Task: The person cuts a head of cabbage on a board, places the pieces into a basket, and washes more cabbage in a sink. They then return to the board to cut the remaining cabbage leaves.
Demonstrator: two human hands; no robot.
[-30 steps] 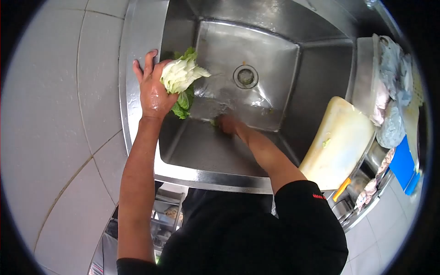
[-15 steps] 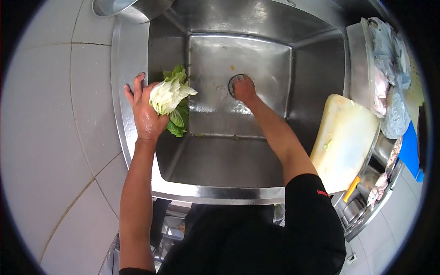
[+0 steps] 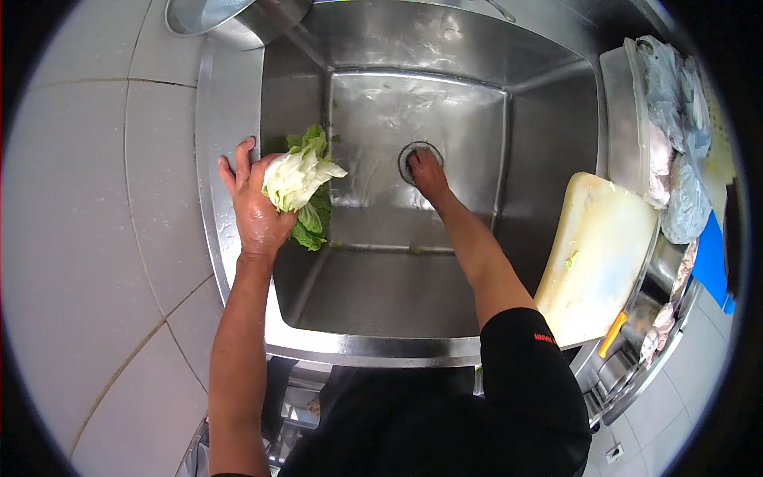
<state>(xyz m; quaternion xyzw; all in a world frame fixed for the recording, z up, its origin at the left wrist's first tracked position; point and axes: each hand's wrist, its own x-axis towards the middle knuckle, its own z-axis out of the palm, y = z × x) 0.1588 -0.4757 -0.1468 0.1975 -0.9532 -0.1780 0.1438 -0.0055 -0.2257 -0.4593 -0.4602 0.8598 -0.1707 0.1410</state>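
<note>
My left hand point(image 3: 261, 211) is at the left rim of a deep steel sink point(image 3: 381, 294). Some of its fingers stretch over the rim, while its thumb side grips a bunch of lettuce point(image 3: 298, 181) with pale and green leaves hanging inside the sink wall. Down at the sink floor, my right hand point(image 3: 427, 171) reaches into the round drain point(image 3: 403, 168). Its fingers are curled and point into the dark opening; their tips are hidden, and I cannot see what they hold.
A metal pot point(image 3: 254, 24) stands at the back left corner. Right of the sink are a white cutting board point(image 3: 600, 246) with a leaf scrap, a plastic tub point(image 3: 624, 119), plastic bags point(image 3: 687, 191) and a yellow-orange handle point(image 3: 613, 334). Small green bits lie on the sink floor.
The right hand has shifted slightly at the drain, showing its fingers pointing into the opening. Less water shows around the drain. The left hand keeps its grip on the lettuce; the view tilted slightly.
</note>
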